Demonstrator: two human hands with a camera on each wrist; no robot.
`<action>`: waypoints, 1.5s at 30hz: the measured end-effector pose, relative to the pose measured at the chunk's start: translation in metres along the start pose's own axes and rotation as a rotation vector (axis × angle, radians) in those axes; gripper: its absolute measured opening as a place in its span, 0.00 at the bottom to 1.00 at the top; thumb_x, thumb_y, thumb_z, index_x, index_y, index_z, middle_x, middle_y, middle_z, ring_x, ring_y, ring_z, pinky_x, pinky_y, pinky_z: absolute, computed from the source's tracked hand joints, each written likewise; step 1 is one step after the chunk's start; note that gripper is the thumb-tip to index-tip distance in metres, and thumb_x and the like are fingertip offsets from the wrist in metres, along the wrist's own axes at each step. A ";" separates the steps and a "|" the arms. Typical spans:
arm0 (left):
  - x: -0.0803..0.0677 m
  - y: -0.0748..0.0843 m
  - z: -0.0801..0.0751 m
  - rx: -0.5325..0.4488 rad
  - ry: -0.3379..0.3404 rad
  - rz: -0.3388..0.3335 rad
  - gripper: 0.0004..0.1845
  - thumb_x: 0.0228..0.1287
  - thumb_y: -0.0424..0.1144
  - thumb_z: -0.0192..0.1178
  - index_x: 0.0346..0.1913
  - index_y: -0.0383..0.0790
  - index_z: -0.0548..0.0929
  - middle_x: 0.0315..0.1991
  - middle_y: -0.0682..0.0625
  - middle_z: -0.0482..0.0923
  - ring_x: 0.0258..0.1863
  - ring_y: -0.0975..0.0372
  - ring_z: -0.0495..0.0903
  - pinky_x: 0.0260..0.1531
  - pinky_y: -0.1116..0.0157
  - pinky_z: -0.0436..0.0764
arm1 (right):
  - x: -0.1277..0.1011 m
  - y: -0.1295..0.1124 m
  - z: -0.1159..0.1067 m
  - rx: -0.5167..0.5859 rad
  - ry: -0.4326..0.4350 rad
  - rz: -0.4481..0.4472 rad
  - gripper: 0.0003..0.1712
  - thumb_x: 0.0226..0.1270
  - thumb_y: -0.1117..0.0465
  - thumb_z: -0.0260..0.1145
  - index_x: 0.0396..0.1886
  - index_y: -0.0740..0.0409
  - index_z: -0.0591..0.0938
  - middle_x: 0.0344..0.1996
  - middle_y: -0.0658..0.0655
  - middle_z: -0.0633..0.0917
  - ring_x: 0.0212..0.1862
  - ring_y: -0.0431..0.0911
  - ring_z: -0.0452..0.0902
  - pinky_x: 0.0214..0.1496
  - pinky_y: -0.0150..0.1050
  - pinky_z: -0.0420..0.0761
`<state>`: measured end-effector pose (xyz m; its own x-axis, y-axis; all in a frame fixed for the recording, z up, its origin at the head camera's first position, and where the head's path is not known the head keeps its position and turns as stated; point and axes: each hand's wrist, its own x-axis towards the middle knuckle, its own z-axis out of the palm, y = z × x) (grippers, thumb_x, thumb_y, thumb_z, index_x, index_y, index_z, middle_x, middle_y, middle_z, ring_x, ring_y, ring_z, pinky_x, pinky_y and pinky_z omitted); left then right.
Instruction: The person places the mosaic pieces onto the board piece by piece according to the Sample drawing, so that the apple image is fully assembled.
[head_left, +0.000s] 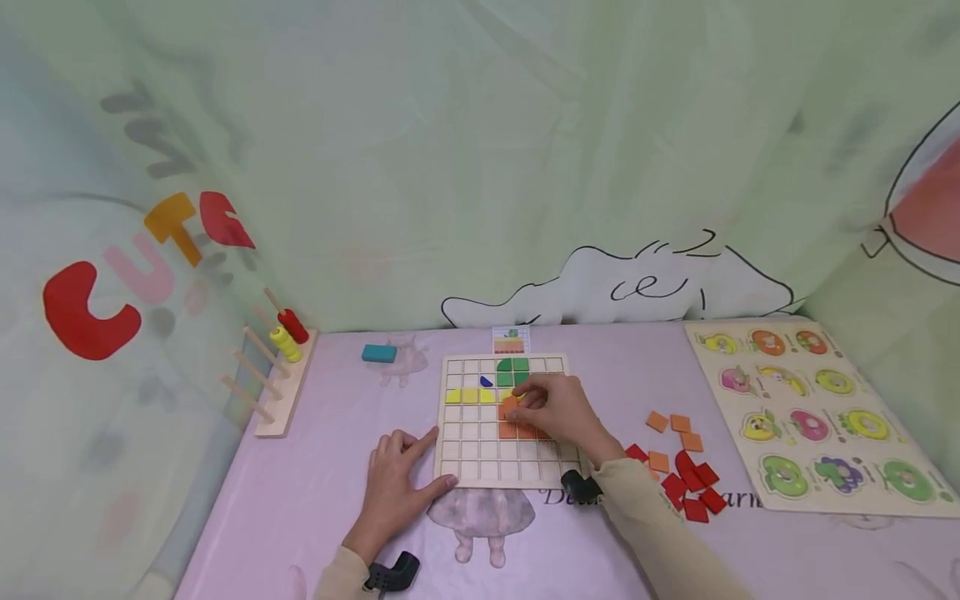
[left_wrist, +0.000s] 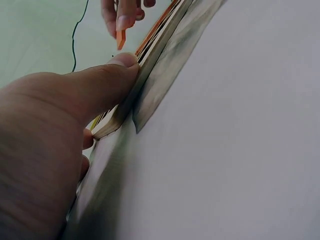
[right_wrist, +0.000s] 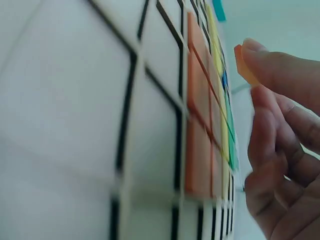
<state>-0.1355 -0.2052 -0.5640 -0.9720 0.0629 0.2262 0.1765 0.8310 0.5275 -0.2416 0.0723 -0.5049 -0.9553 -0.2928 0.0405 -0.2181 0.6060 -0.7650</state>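
Note:
A wooden grid board (head_left: 480, 462) lies on the pink table, with green, yellow, blue and orange tiles set in its squares. My right hand (head_left: 557, 408) hovers over the board's middle and pinches an orange tile (head_left: 510, 406) (right_wrist: 243, 67) just above the orange squares (right_wrist: 197, 150). My left hand (head_left: 397, 483) lies flat on the table at the board's left edge, its thumb (left_wrist: 107, 82) pressed against the board's rim (left_wrist: 150, 55). In the left wrist view the right hand's fingers (left_wrist: 125, 17) hold the orange tile (left_wrist: 120, 40) beyond the board.
Loose orange tiles (head_left: 675, 429) and red tiles (head_left: 690, 487) lie right of the board. A fruit peg puzzle (head_left: 817, 417) sits at the far right. A peg rack with rings (head_left: 281, 367) stands left, a teal block (head_left: 379, 353) and a pattern card (head_left: 511, 340) behind the board.

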 end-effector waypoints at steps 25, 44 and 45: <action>0.001 -0.001 -0.001 0.002 0.008 0.014 0.41 0.55 0.61 0.78 0.71 0.50 0.82 0.44 0.55 0.71 0.42 0.65 0.62 0.45 0.62 0.64 | 0.011 -0.024 0.031 -0.153 -0.024 0.112 0.12 0.58 0.54 0.84 0.40 0.52 0.93 0.26 0.48 0.84 0.33 0.43 0.75 0.33 0.37 0.74; 0.001 0.000 -0.001 0.000 0.000 -0.006 0.42 0.54 0.62 0.78 0.71 0.51 0.82 0.44 0.55 0.71 0.42 0.65 0.62 0.45 0.62 0.65 | -0.025 0.009 -0.062 -0.235 0.082 0.181 0.21 0.64 0.49 0.79 0.51 0.57 0.91 0.33 0.54 0.86 0.36 0.49 0.76 0.30 0.38 0.72; 0.000 0.000 -0.001 -0.001 0.000 -0.004 0.42 0.54 0.62 0.78 0.71 0.51 0.82 0.44 0.55 0.71 0.42 0.65 0.62 0.45 0.62 0.65 | -0.031 0.016 -0.074 -0.261 0.075 0.206 0.24 0.64 0.49 0.79 0.54 0.58 0.90 0.35 0.56 0.86 0.38 0.50 0.77 0.31 0.38 0.73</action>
<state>-0.1358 -0.2059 -0.5630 -0.9728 0.0596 0.2237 0.1726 0.8307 0.5293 -0.2298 0.1455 -0.4706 -0.9945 -0.0952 -0.0426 -0.0539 0.8185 -0.5719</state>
